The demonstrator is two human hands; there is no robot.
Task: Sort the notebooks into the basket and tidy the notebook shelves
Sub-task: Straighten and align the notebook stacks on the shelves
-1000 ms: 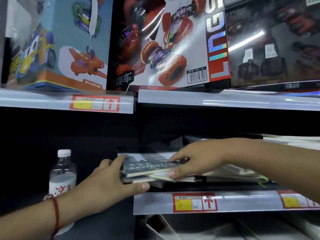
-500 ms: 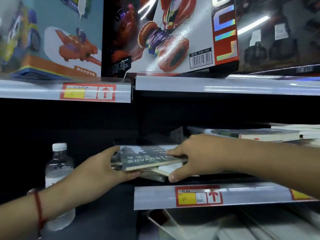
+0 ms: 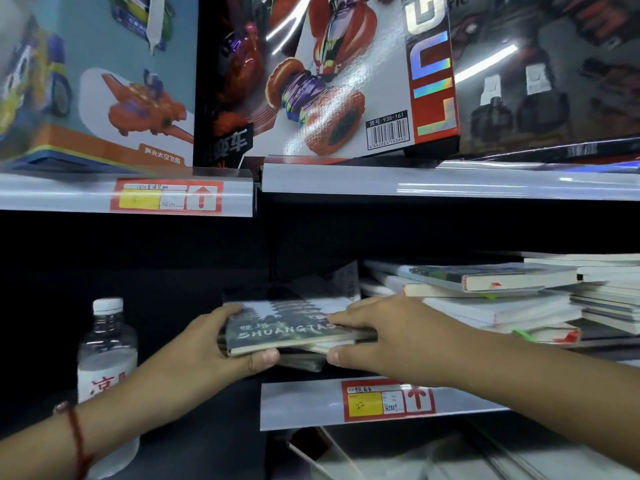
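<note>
My left hand (image 3: 204, 348) has its thumb hooked under the front edge of the small notebook stack (image 3: 287, 332) and its fingers curled round the stack's left side. My right hand (image 3: 388, 336) clamps the other end, forefinger laid flat across the top cover, thumb pressed against the lower front edge. Both hands squeeze the pile between them at the left end of the notebook shelf (image 3: 311, 403).

Risks, as I judge them: the stack is uneven, lower books poking out at the front, so a lift with this side squeeze could let the bottom ones slide free and drop off the lip. The water bottle (image 3: 105, 358) stands just beside my left forearm; a swing outward could knock it over. To the right, the taller pile of notebooks (image 3: 485, 292) is loosely fanned and sits near my right wrist, so a careless pull might drag it askew. No basket is in view.

Writing now. The top cover reads "SHUANGTA", the rest hidden by my finger. The price tag (image 3: 388, 400) below shows "22" on yellow beside a red arrow. Above, the toy box (image 3: 346, 81) carries "935-161" over its barcode.
</note>
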